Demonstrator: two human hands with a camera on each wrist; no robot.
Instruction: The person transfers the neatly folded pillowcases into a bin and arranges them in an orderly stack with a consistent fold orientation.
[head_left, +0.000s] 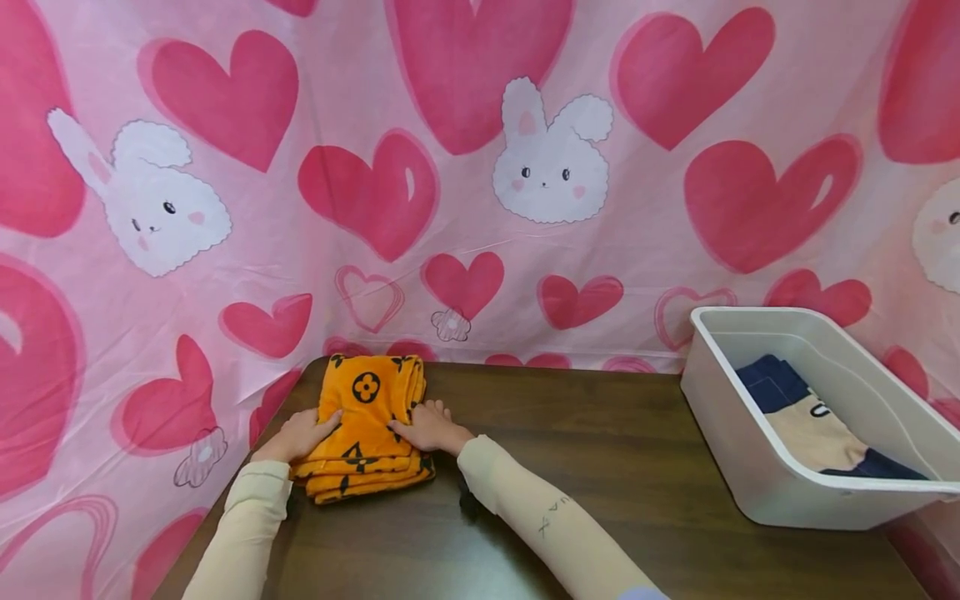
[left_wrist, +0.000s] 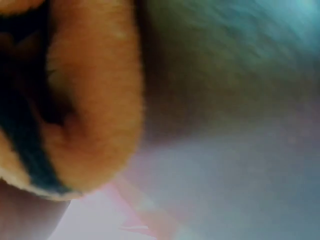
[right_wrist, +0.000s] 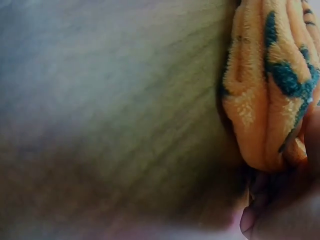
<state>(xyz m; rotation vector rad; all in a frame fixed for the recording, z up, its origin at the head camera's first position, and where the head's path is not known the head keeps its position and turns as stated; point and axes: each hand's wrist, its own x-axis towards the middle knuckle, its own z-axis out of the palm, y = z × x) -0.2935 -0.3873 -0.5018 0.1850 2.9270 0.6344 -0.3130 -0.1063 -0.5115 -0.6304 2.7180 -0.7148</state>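
A person's left hand (head_left: 300, 436) and right hand (head_left: 432, 427) both grip a folded orange plush cloth with black motifs (head_left: 367, 423) by its opposite sides, thumbs on top. The cloth is at the far left of a dark brown wooden table (head_left: 570, 433), near a pink heart-and-rabbit fabric backdrop (head_left: 465, 196). Well apart, right, a pale plastic bin (head_left: 738, 450) holds navy-and-beige fabric (head_left: 810, 429)

We see creased pink sheeting (head_left: 465, 212) hung far, left and right, printed with red-pink hearts (head_left: 765, 200) and white rabbit heads (head_left: 551, 183). Below, we note a dark brown wood-grain desk (head_left: 577, 442), far edge close to the sheeting. Light leaves a pale sheen (head_left: 382, 546) on the desk's near left part.
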